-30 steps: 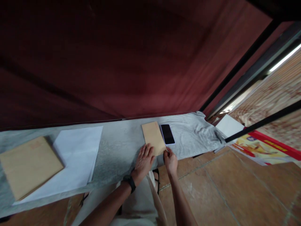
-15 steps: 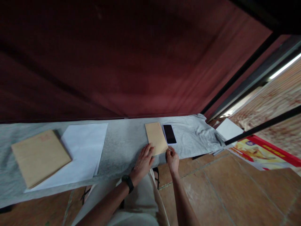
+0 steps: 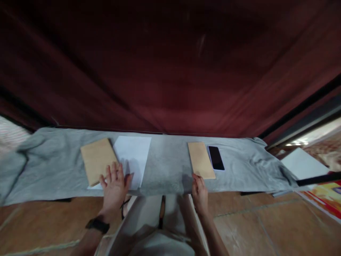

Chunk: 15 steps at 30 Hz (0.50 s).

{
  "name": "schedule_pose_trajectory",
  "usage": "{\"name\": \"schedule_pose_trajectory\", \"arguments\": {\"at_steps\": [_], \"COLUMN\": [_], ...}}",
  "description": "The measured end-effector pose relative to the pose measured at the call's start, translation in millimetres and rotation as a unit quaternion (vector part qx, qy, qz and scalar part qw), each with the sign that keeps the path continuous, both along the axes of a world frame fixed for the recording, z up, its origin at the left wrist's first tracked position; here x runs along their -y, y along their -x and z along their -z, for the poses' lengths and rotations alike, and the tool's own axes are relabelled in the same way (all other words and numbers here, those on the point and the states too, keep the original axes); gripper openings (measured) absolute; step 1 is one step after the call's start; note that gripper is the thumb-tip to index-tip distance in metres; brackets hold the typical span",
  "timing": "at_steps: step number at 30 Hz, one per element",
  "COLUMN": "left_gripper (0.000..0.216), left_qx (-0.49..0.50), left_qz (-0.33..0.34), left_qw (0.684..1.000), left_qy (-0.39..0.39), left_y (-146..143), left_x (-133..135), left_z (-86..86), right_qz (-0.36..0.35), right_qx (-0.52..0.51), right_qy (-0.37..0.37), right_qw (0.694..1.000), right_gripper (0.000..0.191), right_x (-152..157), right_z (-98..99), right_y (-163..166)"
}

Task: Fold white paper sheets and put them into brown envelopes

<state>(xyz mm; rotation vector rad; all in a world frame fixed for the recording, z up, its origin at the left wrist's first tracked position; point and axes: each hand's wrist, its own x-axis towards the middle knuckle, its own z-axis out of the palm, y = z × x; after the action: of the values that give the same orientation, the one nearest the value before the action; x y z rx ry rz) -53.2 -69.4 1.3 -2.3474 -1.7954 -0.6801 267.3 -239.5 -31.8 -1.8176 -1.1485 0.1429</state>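
My left hand [image 3: 114, 185] is spread open, fingers over the near edge of a white sheet of paper [image 3: 133, 158] and the corner of a large brown envelope [image 3: 98, 160]. A black watch sits on that wrist. My right hand [image 3: 200, 192] rests with curled fingers at the near end of a narrow brown envelope [image 3: 200, 160]; what it pinches, if anything, I cannot make out. A black phone [image 3: 215, 157] lies face up just right of the narrow envelope. All lie on a grey cloth [image 3: 167, 167].
A dark red curtain [image 3: 170, 71] hangs behind the grey cloth. The floor is brown tile [image 3: 266, 220]. At the right lie a white sheet [image 3: 303, 164] and a red and yellow printed poster [image 3: 327, 197] beside a black bar.
My left hand left the narrow envelope and moved left to the white sheet and large envelope. The view swung left. My right hand stayed by the narrow envelope's near end.
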Motion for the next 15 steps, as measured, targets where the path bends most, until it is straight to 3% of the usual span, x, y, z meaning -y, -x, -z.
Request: {"name": "schedule_pose_trajectory", "arguments": {"at_steps": [3, 5, 10, 15], "left_gripper": [0.071, 0.066, 0.047, 0.044], "left_qx": [-0.03, -0.051, -0.091, -0.076], "left_qz": [-0.077, -0.088, -0.068, 0.003], "left_qw": [0.996, 0.992, 0.987, 0.991], "left_qy": [0.04, 0.074, 0.112, 0.11], "left_y": [37.1, 55.3, 78.7, 86.4], "left_x": [-14.5, -21.3, -27.2, -22.9], "left_z": [-5.4, -3.6, -0.7, -8.3], "right_qz": [-0.079, -0.108, -0.108, -0.109], "right_qx": [0.064, 0.107, 0.187, 0.221], "right_qy": [0.001, 0.01, 0.048, 0.046], "right_qw": [0.995, 0.988, 0.975, 0.968], "right_gripper": [0.041, 0.042, 0.042, 0.042], "right_x": [-21.6, -31.9, -38.4, -35.9], "right_z": [6.4, 11.6, 21.3, 25.1], "right_y": [23.7, 34.3, 42.7, 40.7]}}
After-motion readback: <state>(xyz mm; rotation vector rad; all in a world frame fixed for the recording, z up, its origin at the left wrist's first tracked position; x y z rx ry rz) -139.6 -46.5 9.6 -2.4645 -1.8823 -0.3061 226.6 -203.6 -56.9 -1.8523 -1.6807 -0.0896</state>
